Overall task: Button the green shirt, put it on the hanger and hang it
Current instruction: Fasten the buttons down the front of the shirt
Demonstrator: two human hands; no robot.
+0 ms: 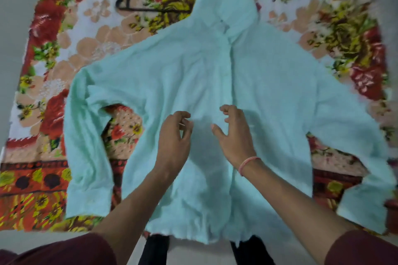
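Left hand and right hand, fingers loosely curled, grasping nothing, hover over the mid-front of the green shirt, spread flat on floral blanket, collar at 12 o'clock; black hanger at 11 o'clock.

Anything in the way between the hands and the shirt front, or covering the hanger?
Nothing visible. The left hand and right hand are right over the shirt placket. The hanger lies bare on the blanket beside the collar, only one end reaching the shirt's shoulder edge.
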